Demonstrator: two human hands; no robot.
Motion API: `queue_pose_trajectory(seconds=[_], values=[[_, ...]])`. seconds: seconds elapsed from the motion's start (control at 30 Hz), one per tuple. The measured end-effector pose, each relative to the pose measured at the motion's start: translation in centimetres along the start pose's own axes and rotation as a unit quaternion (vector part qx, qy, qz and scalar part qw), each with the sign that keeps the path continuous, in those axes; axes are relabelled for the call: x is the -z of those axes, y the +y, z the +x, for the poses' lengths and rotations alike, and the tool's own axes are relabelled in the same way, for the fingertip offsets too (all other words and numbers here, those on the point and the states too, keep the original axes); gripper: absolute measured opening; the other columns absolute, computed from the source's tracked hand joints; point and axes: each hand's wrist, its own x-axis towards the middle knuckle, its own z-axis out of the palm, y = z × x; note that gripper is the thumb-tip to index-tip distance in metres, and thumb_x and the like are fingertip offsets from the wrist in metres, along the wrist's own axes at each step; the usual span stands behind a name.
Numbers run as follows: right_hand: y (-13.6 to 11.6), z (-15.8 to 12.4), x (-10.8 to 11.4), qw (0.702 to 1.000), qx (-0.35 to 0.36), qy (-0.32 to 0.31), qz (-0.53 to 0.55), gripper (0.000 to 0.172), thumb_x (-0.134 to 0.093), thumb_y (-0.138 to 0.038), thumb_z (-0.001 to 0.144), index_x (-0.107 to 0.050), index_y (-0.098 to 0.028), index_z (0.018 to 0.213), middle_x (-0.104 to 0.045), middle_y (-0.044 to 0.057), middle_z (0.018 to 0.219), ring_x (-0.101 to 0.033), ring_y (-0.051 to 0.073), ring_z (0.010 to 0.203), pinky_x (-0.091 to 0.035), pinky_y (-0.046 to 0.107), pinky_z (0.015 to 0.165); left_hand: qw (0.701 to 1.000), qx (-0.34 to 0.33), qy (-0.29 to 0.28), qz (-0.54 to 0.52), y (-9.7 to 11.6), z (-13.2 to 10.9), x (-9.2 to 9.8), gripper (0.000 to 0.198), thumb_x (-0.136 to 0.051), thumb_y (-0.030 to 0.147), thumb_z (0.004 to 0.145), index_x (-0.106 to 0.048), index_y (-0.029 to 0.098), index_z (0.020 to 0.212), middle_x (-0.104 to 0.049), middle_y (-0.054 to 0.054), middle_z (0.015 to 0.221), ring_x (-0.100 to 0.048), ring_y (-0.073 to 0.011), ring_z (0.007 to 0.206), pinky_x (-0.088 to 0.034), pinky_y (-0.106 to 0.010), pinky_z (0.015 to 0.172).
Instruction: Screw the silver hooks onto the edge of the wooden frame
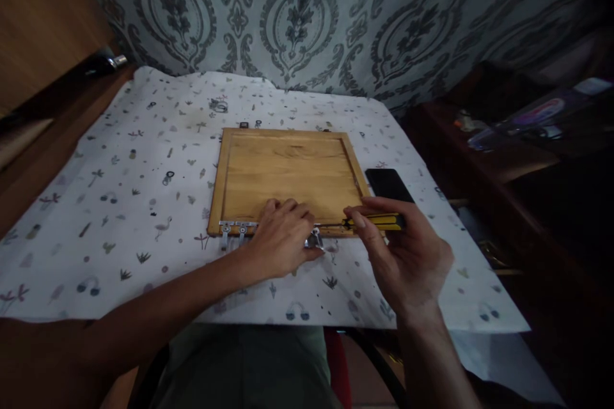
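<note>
A wooden framed panel lies flat on a patterned white cloth. Metal hinges sit along its near edge: one at the left and one near the middle. My left hand rests palm down on the panel's near edge, fingers curled over the middle hinge. My right hand grips a yellow and black screwdriver, held level, with its shaft pointing left toward the middle hinge.
A black phone lies on the cloth just right of the panel. Patterned wallpaper rises behind the table. A dark shelf with clutter stands at the right. A dark cylinder lies at the far left.
</note>
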Motion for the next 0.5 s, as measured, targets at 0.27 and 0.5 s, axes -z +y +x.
queue_pose_trajectory(seconds=[0.27, 0.5], values=[[-1.2, 2.8, -0.6, 0.98, 0.049, -0.115, 0.155, 0.032, -0.076, -0.029, 0.086, -0.057, -0.023, 0.06, -0.077, 0.003, 0.089, -0.072, 0.021, 0.085, -0.056, 0.037, 0.079, 1.0, -0.004, 0.007, -0.014, -0.1, 0.1, -0.1, 0.044, -0.067, 0.053, 0.091, -0.067, 0.015, 0.113, -0.069, -0.01, 0.118, -0.058, -0.0308, 0.116, -0.042, -0.048, 0.095], [-0.6, 4.9, -2.1, 0.898, 0.0, -0.216, 0.383, 0.032, -0.075, -0.045, 0.086, -0.066, -0.021, 0.066, -0.076, 0.006, 0.089, -0.068, 0.019, 0.077, -0.055, 0.036, 0.075, 1.0, 0.0, -0.001, -0.019, 0.0, 0.0, 0.1, 0.04, -0.068, 0.049, 0.091, -0.068, 0.015, 0.112, -0.066, -0.013, 0.129, -0.057, -0.0314, 0.12, -0.043, -0.05, 0.098]])
